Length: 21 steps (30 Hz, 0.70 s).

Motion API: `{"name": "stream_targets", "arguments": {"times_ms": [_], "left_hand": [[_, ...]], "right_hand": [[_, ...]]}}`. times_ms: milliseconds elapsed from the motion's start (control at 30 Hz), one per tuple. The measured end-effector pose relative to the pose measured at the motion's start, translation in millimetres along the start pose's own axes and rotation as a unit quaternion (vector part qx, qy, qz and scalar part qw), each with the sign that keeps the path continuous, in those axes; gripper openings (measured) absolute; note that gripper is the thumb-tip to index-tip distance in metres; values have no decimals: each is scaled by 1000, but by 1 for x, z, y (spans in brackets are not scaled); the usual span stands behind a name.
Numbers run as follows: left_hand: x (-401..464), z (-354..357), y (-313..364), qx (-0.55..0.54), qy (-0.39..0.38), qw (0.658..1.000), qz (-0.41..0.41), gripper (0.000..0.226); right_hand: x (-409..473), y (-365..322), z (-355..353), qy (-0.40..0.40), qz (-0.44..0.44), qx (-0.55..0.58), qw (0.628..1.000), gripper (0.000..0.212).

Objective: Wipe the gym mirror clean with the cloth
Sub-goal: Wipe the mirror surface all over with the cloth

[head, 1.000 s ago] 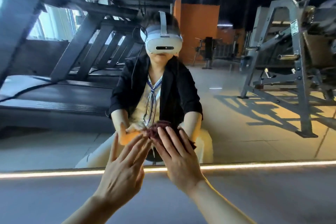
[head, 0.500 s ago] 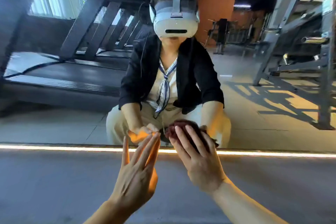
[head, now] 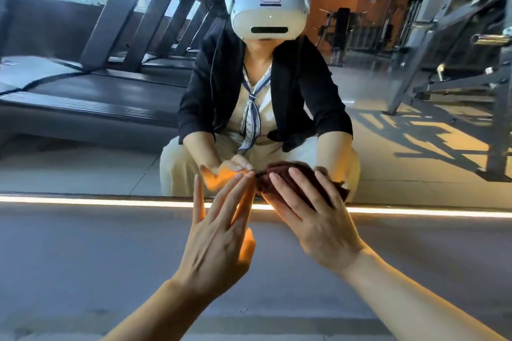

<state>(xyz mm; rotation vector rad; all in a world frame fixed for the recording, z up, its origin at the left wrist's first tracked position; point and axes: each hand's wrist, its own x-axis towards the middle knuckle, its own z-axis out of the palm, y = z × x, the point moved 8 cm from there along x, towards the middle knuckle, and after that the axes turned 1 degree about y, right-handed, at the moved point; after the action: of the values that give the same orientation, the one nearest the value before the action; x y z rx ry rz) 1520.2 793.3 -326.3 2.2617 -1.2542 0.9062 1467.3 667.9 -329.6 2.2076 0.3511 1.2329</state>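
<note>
We pressed the cloth flat under our right hand low on the mirror, just above the light strip, left hand spread empty beside it, likely to smear fingerprints if touching.

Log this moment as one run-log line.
phase: wiping low on mirror | right hand: flat, pressing dark red cloth to glass | left hand: open, fingers spread beside cloth | light strip: below
</note>
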Motion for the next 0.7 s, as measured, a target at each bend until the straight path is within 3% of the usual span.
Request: {"name": "stream_targets", "arguments": {"times_ms": [67,233,300,433,500,700], "left_hand": [[2,-2,1,0,9,1000,0,106],[7,-4,5,-2,20,1000,6,110],[10,-8,7,-13,36,999,2,107],[12,-14,8,-31,65,997,8,101],[12,-16,9,-28,73,997,13,99],[19,-18,9,-25,100,995,-10,90]], "right_hand": [[10,8,-9,13,9,-4,1000,51],[28,53,-31,98,234,29,967,53],[21,38,-24,82,206,35,975,51],[-2,-8,2,-22,24,19,999,52],[5,-4,-3,-18,15,15,1000,50],[35,59,-36,88,249,33,964,51]]}}
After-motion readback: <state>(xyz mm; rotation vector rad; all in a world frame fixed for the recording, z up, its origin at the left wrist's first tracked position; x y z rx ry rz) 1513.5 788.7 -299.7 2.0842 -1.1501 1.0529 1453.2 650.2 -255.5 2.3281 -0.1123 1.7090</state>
